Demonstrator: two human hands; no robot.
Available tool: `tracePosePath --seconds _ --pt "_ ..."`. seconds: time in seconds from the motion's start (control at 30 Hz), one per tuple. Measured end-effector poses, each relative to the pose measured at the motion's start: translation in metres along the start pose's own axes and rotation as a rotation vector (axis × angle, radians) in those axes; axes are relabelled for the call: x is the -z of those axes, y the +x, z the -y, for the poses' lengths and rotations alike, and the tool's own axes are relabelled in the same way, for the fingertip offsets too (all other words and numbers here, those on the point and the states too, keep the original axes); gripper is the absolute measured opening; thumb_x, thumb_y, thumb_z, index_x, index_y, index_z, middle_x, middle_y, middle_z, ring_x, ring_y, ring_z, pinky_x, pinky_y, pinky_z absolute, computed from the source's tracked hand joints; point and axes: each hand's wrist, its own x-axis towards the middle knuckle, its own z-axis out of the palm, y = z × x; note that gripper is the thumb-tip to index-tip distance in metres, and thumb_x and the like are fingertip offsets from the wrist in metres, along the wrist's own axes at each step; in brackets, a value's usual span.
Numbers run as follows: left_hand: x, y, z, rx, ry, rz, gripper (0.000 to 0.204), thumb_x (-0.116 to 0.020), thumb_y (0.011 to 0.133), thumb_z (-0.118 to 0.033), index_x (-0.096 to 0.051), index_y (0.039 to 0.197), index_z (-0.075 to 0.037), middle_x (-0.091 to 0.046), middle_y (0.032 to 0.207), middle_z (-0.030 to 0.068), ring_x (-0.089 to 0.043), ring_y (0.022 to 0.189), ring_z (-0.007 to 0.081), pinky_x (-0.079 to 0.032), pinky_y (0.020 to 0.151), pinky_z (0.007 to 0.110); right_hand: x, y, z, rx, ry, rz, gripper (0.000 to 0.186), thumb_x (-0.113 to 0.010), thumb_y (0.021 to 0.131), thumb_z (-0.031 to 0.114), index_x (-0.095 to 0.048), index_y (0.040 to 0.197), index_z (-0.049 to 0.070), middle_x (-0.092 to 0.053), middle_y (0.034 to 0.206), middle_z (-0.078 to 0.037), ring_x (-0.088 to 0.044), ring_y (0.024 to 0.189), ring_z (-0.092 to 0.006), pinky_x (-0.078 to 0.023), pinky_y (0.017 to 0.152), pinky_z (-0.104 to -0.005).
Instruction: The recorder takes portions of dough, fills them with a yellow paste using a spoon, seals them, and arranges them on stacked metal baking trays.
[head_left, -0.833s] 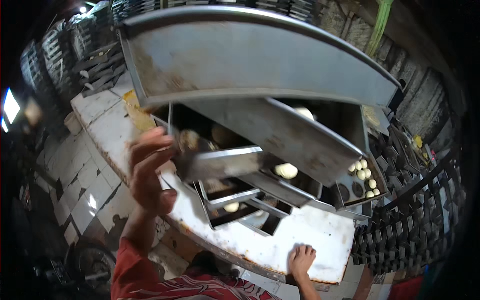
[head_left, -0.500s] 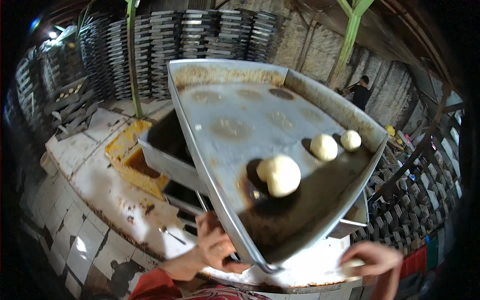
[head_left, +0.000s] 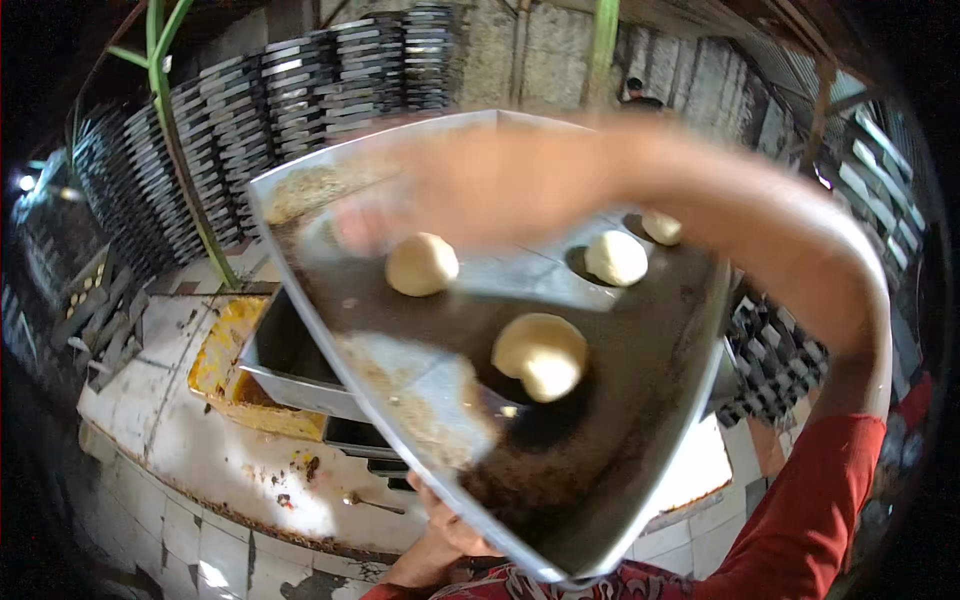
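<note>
My left hand [head_left: 452, 522] grips the near left rim of a deep metal baking tray [head_left: 365, 400], its fingers wrapped round the edge. The tray is scorched and stained, and tilts up in front of me. In it sit several pale dough balls: a plain round dough ball [head_left: 422, 266], a lumpy dough piece with a second bulge [head_left: 540, 357], a smaller dough ball [head_left: 615, 258] and one partly covered by my forearm [head_left: 661, 228]. My right hand [head_left: 450, 190] reaches across the far part of the tray, just above the plain round ball; motion smears its fingers.
Behind the tray, more metal trays [head_left: 290, 350] are stacked on a white tiled table [head_left: 170, 440]. A yellow, stained tub [head_left: 225, 350] and a spoon [head_left: 375, 503] are at left. Tall tray stacks [head_left: 360, 80] line the wall. A person [head_left: 640, 98] is far back.
My right hand has swung from the lower right up over the tray. A round dough ball now lies at the tray's left, where none was. The tray has turned and shifted left in view.
</note>
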Motion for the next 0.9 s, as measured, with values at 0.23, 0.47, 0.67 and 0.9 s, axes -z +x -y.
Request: tracePosePath --seconds 0.23,0.47,0.67,0.9 --pt "-0.026 -0.056 -0.011 0.188 0.098 -0.133 0.054 -0.039 0.092 -0.046 -0.056 0.096 0.005 -0.060 0.097 0.0164 -0.060 0.087 0.0271 -0.048 0.079 0.039 0.002 -0.193 -0.136 -0.368 -0.222 -0.574 0.027 -0.053 0.089 0.026 -0.059 0.103 0.004 -0.062 0.096 -0.018 -0.061 0.086 -0.0222 -0.050 0.074 -0.0362" --pt "-0.065 -0.099 -0.086 0.244 0.625 -0.194 0.050 -0.035 0.095 -0.035 -0.049 0.115 0.009 -0.054 0.114 0.0218 -0.056 0.099 0.0333 -0.046 0.088 0.044 -0.183 -0.332 -0.323 -0.641 -0.094 -0.414 0.020 -0.058 0.082 0.021 -0.059 0.081 0.001 -0.060 0.078 -0.023 -0.060 0.073 -0.0364 -0.047 0.066 -0.0453" --pt "-0.096 -0.064 -0.135 0.417 0.526 -0.416 0.046 -0.026 0.099 -0.028 -0.043 0.125 0.006 -0.051 0.120 0.0237 -0.052 0.110 0.0382 -0.049 0.087 0.046 -0.388 -0.420 -0.466 -1.211 -0.057 0.080 0.038 -0.058 0.077 0.028 -0.062 0.104 0.002 -0.057 0.107 -0.022 -0.048 0.109 -0.0379 -0.042 0.090 -0.0444" --pt "-0.091 -0.137 -0.179 0.864 0.142 -0.657 0.040 -0.045 0.093 -0.030 -0.057 0.108 0.005 -0.052 0.115 0.0184 -0.053 0.103 0.0284 -0.042 0.091 0.040 -0.424 -0.395 -0.443 -1.380 0.190 0.008 0.040 -0.051 0.082 0.023 -0.056 0.114 -0.002 -0.042 0.131 -0.021 -0.036 0.123 -0.0411 -0.036 0.098 -0.0456"
